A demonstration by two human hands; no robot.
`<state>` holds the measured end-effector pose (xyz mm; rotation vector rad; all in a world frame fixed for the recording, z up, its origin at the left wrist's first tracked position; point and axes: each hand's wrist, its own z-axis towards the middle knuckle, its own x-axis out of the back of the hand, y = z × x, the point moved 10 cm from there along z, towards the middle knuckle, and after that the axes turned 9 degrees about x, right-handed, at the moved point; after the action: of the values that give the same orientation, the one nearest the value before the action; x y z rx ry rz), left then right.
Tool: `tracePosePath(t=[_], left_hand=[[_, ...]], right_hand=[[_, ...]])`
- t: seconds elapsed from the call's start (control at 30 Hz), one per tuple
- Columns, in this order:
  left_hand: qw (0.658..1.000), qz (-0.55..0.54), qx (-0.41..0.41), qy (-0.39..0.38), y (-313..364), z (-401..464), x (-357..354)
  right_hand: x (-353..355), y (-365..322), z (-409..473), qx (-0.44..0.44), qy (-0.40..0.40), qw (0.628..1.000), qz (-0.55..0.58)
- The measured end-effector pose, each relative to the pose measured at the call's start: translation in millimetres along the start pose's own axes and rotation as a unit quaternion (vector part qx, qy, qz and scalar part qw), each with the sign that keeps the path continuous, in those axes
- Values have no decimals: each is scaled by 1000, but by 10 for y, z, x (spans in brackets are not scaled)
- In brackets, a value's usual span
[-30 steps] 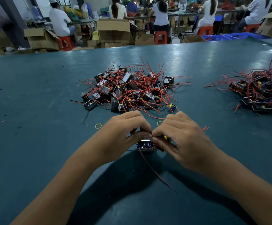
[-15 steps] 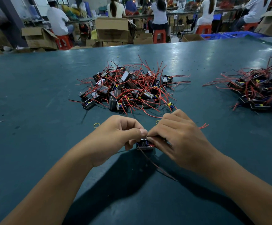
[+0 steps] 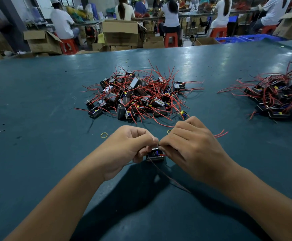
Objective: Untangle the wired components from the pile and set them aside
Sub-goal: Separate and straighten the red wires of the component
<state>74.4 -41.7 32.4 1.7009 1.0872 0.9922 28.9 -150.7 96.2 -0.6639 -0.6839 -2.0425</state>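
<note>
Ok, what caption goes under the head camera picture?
Both hands, left hand and right hand, pinch one wired component near the pile.

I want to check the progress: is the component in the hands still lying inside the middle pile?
No, the component is held by both hands, left hand and right hand, apart from the middle pile.

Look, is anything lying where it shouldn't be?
Yes: a yellow rubber band lies loose on the table, away from the pile. Another band peeks out beside the right hand.
</note>
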Motion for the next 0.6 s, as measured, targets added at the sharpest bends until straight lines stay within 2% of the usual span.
tracePosePath(t=[0.37,0.6], left_hand=[[993,96,-74,4,163,-41,42],[994,83,-75,11,153,-11,22]], right_hand=[[-14,58,-23,-10,-2,1000,11],[-29,81,-41,-17,-2,1000,23]])
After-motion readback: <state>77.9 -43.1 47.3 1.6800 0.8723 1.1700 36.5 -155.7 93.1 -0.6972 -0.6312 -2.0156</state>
